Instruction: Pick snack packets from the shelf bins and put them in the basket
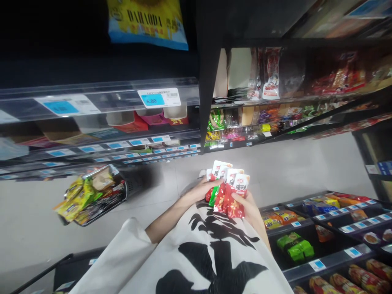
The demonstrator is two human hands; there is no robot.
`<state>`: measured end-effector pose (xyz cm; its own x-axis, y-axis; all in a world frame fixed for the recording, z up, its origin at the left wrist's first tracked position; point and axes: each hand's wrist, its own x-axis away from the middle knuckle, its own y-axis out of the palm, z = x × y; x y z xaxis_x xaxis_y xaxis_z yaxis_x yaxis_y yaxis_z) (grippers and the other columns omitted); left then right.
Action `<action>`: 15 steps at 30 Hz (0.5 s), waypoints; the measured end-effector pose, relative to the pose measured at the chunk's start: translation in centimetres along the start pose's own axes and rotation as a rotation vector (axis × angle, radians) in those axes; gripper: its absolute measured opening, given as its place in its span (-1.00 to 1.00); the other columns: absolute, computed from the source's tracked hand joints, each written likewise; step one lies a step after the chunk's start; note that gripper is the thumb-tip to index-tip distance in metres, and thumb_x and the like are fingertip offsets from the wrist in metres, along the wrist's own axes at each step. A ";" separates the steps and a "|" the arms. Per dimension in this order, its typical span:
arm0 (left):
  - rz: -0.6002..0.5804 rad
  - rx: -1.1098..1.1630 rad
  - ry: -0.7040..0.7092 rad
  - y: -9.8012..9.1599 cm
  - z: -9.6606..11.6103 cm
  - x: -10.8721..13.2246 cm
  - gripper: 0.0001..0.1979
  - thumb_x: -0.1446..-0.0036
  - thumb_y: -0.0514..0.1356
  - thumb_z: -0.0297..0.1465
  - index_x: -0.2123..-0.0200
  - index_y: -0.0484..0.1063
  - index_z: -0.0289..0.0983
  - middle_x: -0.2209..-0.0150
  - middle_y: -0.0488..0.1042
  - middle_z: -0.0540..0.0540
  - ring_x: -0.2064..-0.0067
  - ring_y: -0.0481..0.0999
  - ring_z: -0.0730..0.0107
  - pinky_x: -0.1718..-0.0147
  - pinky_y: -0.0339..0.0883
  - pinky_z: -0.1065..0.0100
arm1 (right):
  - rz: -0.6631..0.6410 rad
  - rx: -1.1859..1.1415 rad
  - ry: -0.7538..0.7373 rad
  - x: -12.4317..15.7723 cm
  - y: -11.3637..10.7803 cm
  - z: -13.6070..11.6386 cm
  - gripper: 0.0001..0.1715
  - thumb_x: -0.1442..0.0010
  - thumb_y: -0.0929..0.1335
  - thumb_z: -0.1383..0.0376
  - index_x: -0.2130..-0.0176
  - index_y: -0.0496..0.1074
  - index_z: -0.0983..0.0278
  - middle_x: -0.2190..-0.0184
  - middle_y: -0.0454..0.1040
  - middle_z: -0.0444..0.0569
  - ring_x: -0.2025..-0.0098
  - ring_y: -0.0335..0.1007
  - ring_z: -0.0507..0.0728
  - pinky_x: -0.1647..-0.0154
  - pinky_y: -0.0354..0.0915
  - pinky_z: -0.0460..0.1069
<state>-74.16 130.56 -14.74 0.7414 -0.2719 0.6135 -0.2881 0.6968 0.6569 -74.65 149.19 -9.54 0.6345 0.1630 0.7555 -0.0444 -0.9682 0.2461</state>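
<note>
Several small snack packets [237,198] are fanned out between my two hands, in front of my white shirt. Most are red with white tops; one with a green lower part [214,195] sits among them on the left. My left hand [203,191] is closed on the left edge of the fan. On the right edge, my right hand [247,203] grips the front packet, its thumb lying across the red part. The fingers behind the packets are hidden.
A dark basket [130,185] piled with yellow and green snack bags stands on the floor at left. Black shelves with price tags [161,98] rise ahead. Lower shelving at right holds a green package [295,246] and other packaged snacks. Pale floor tiles [165,188] lie between.
</note>
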 end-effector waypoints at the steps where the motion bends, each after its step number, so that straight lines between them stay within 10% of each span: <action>1: -0.004 0.013 0.002 0.1 0.2 0.0 -0.43 0.09 0.51 -0.25 0.00 0.52 -0.31 0.10 0.63 -0.25 0.06 0.64 0.01 0.01 0.50 0.09 | -0.002 -0.019 0.007 0.0 -0.1 0.1 -0.42 0.09 0.62 0.23 0.08 0.47 0.24 0.08 0.61 0.09 0.13 0.61 0.33 0.06 0.52 0.24; 15: 0.152 0.122 -0.025 0.4 0.7 0.1 -0.52 0.11 0.49 -0.30 0.11 0.53 -0.35 0.21 0.65 -0.20 0.25 0.66 0.11 0.16 0.56 0.15 | 0.129 -0.072 -0.104 -1.6 -3.2 -0.7 -0.44 0.08 0.61 0.17 0.08 0.49 0.17 0.09 0.63 0.00 0.13 0.61 0.30 0.12 0.56 0.18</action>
<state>-74.58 130.36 -14.11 0.6686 -0.1870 0.7197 -0.4684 0.6457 0.6030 -76.05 152.14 -11.08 0.6965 0.0143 0.7174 -0.1830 -0.9632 0.1970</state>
